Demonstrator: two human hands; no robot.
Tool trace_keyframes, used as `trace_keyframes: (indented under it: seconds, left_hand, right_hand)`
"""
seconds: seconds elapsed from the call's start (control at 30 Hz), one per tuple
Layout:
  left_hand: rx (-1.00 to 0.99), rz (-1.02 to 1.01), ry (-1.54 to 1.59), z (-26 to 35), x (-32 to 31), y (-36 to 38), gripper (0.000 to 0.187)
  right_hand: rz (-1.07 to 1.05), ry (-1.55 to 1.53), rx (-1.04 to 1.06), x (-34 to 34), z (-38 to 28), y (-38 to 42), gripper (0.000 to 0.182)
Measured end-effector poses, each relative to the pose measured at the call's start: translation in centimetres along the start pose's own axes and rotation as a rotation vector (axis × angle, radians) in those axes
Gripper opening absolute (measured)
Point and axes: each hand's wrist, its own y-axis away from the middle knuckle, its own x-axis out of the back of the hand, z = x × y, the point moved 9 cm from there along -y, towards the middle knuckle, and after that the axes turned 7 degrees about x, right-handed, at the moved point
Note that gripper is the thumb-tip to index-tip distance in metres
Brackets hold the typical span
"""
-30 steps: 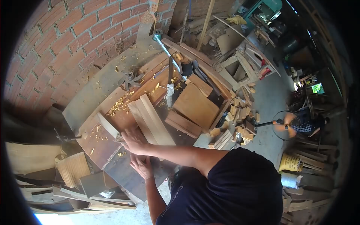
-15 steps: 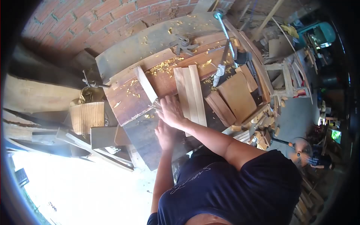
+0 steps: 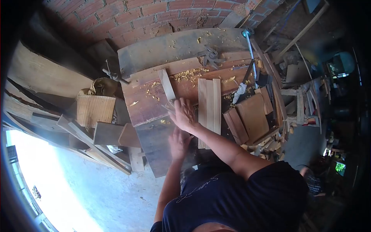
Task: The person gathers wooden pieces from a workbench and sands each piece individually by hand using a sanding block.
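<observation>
My right hand (image 3: 183, 116) is curled low over the workbench (image 3: 152, 141), by the near end of a pale wooden strip (image 3: 166, 84). Its fingers close around a small piece at that end, too blurred to name. Just below it, my left hand (image 3: 179, 144) is at the dark part of the bench, thumb apart from the fingers, with nothing visible in it. To the right of my right hand, several pale wooden slats (image 3: 210, 108) lie side by side. Curled wood shavings (image 3: 189, 74) are scattered beyond the strip.
A metal star-shaped piece (image 3: 210, 57) lies toward the back of the bench. Wooden blocks (image 3: 236, 125), a flat board (image 3: 253, 118) and a wrapped-handled tool (image 3: 240, 92) are on the right. A clamp (image 3: 112, 74) and stacked boards (image 3: 110, 133) stand left. Behind is a brick wall (image 3: 154, 15).
The view has shifted, so the bench appears farther right and lower. Both hands stay close together near the strip's end, and my left thumb now sticks out more.
</observation>
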Motion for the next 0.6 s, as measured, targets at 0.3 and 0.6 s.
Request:
trace_keyframes:
  seconds: [0.3,0.6]
  left_hand:
    - [-0.041,0.061,-0.041,2.2,1.8,-0.6,0.071]
    - [0.024,0.086,0.118,1.2,2.3,-0.4,0.075]
  right_hand:
    - [0.21,0.034,-0.036,0.0,0.9,-10.2,0.046]
    - [-0.092,-0.088,-0.137,-0.7,3.0,3.7,0.054]
